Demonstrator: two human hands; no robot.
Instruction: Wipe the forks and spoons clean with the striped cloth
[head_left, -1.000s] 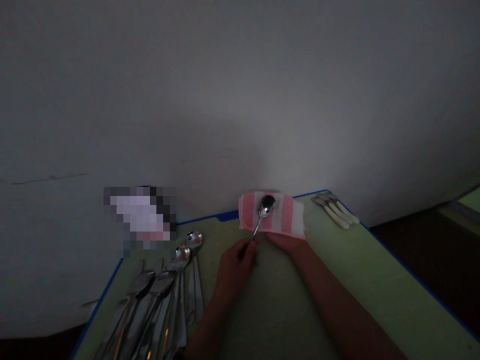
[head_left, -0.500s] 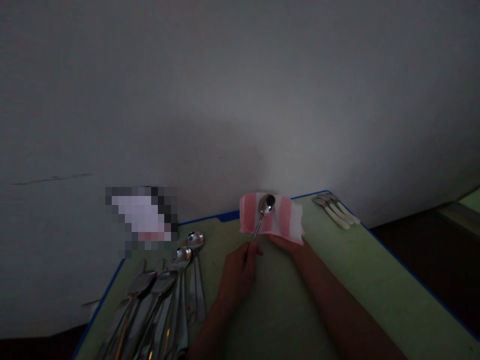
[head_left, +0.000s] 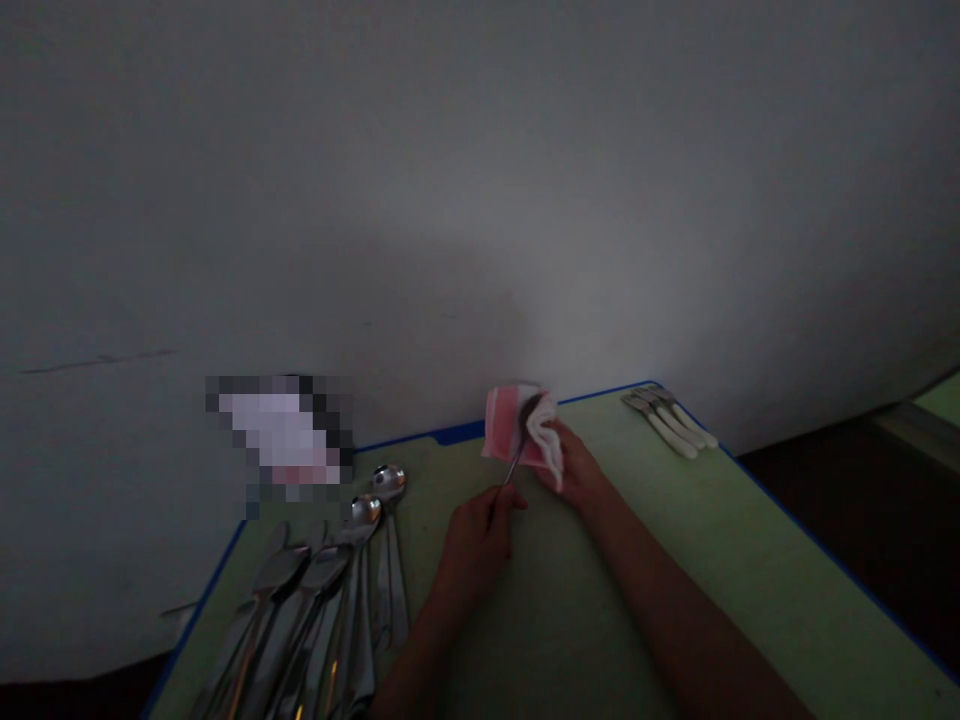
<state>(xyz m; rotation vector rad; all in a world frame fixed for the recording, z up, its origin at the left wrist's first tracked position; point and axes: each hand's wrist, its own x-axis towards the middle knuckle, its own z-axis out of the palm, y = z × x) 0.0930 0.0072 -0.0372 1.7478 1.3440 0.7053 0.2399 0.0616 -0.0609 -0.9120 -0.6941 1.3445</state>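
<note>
My left hand (head_left: 484, 530) is closed around the handle of a metal spoon (head_left: 514, 462), whose bowl points away from me. Around the bowl folds a pink and white striped cloth (head_left: 504, 420), so only part of the bowl shows. My right hand (head_left: 576, 462) holds the cloth from behind and from the right, its fingers mostly hidden by the fabric. Left of my left hand, several metal spoons (head_left: 365, 515) and broad serving spoons (head_left: 281, 570) lie in a row on the green table (head_left: 720, 600).
Several forks with white handles (head_left: 675, 425) lie at the table's far right corner. A blurred-out patch (head_left: 281, 435) covers something at the far left edge. A grey wall (head_left: 480, 200) rises right behind the table's blue edge.
The cloth, spread flat behind the spoon before, is now folded over the bowl from the right. My right hand has curled inward with it; my left hand has stayed in place.
</note>
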